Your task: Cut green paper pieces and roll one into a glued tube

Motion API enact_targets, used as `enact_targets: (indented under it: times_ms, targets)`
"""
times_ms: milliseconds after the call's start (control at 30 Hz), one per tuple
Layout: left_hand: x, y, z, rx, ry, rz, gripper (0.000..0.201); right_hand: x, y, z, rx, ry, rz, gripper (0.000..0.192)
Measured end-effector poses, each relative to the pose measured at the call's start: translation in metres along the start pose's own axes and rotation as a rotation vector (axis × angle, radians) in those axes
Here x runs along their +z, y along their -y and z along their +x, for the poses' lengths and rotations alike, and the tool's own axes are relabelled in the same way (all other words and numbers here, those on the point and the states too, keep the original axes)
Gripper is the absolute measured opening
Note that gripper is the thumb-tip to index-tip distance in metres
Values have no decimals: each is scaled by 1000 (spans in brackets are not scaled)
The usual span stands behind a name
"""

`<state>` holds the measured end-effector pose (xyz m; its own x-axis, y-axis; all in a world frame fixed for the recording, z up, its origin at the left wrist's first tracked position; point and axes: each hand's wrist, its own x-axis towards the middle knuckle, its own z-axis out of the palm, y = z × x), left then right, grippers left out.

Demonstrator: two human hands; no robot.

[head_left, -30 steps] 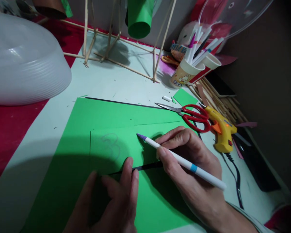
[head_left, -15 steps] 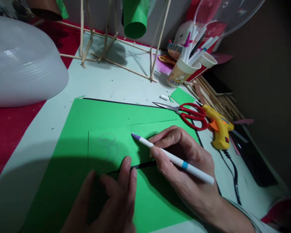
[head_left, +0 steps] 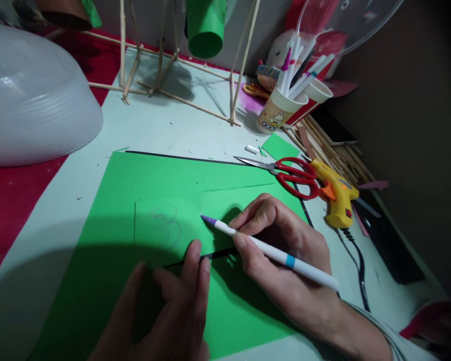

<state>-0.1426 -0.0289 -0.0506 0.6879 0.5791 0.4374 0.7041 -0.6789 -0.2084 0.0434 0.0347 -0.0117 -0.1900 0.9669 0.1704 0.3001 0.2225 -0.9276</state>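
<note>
I see the marker's (head_left: 270,250) tip is now lower, so a stroke seems under way; right hand (head_left: 293,288) grips it, left hand (head_left: 169,311) lies spread on green paper (head_left: 165,178).

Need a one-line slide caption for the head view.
Right hand holding a purple-tipped marker over green paper, left hand on it, red-handled scissors and yellow glue gun nearby.
</note>
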Motion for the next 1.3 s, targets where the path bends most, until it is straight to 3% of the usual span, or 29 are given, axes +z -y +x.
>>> enact_targets:
  times_ms: [333,533,1000,1167,1300]
  targets:
    - [-4,-2,1,-15,36,-31,41,-3,0,-3,-11,12,-5,14]
    - [1,-1,-4,69,41,-1,38,-2,2,-4,-9,3,-2,15]
    - [7,-13,-3,-65,-22,66,40,-6,0,-6,-31,-43,-61,14]
    - [0,-6,-3,19,60,-18,38,-3,0,-6,-35,-26,-34,15]
    - [2,-3,-5,54,57,-10,39,-2,1,-7,-28,5,-19,15]
